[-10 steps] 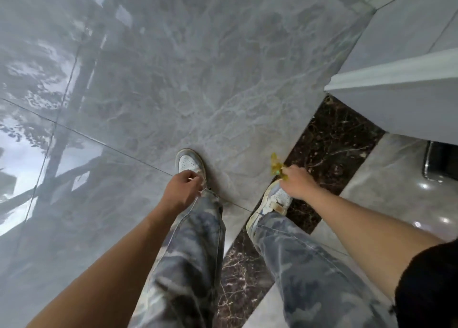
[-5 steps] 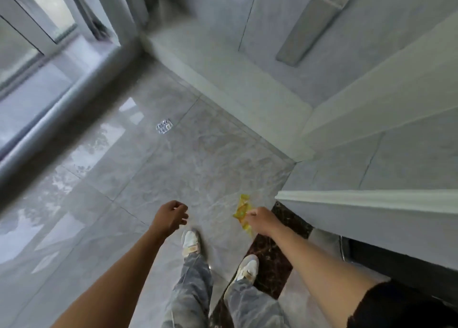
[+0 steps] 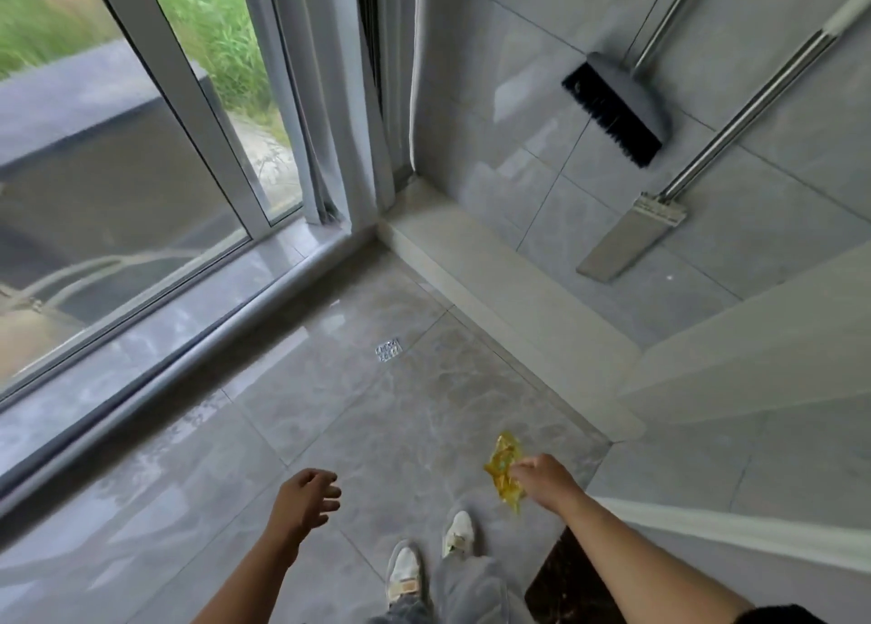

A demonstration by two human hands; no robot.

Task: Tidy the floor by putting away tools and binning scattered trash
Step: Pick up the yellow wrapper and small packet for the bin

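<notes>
My right hand (image 3: 542,477) pinches a crumpled yellow wrapper (image 3: 503,470), which hangs above the grey tile floor near my feet. My left hand (image 3: 301,505) is held out at the lower middle with its fingers loosely spread and nothing in it. A small silvery blister pack (image 3: 388,350) lies on the floor ahead, between me and the corner. On the right wall hang a broom (image 3: 617,105) with a grey head and black bristles, and a flat mop (image 3: 627,237) with a metal handle.
A sliding glass door (image 3: 118,199) with a raised sill runs along the left. White curtains (image 3: 339,105) hang in the corner. A pale skirting ledge (image 3: 495,312) lines the right wall. A white-trimmed wall edge (image 3: 730,529) and dark marble strip lie at my right.
The view has lifted from my feet to the room corner, bringing the door, broom and mop into sight. My right hand still holds the wrapper; my left hand has opened from a loose fist.
</notes>
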